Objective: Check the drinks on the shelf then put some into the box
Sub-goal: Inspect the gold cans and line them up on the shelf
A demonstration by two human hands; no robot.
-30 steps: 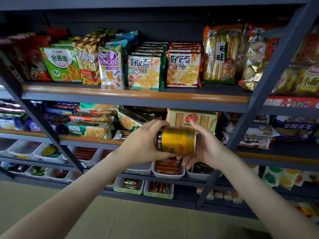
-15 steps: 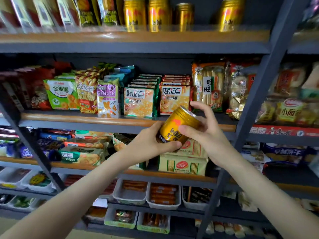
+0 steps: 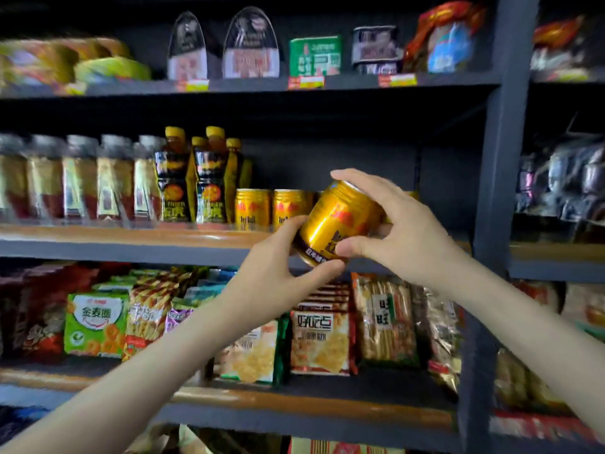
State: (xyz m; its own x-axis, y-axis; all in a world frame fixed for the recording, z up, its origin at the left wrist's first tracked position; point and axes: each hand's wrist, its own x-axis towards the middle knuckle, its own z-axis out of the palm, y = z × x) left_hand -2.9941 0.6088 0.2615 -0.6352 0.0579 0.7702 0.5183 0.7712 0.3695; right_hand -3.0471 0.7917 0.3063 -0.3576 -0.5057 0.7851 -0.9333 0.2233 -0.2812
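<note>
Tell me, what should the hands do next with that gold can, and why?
Probably set the gold can upright beside the other cans on the shelf. Left hand and right hand hold it tilted there, and no box is in view.

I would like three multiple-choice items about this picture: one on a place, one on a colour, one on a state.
1. Where do the other gold cans stand?
A. on the shelf with the bottles
B. on the top shelf
C. on the floor

2. What colour are the caps of the dark bottles beside those cans?
A. blue
B. yellow
C. white

3. How is the held can?
A. upright on the shelf
B. tilted, held by both hands
C. held in one hand only

Answers:
1 A: the gold cans stand right of the dark bottles on one shelf.
2 B: their caps are yellow.
3 B: the left hand and right hand grip the held can, which leans.
</note>
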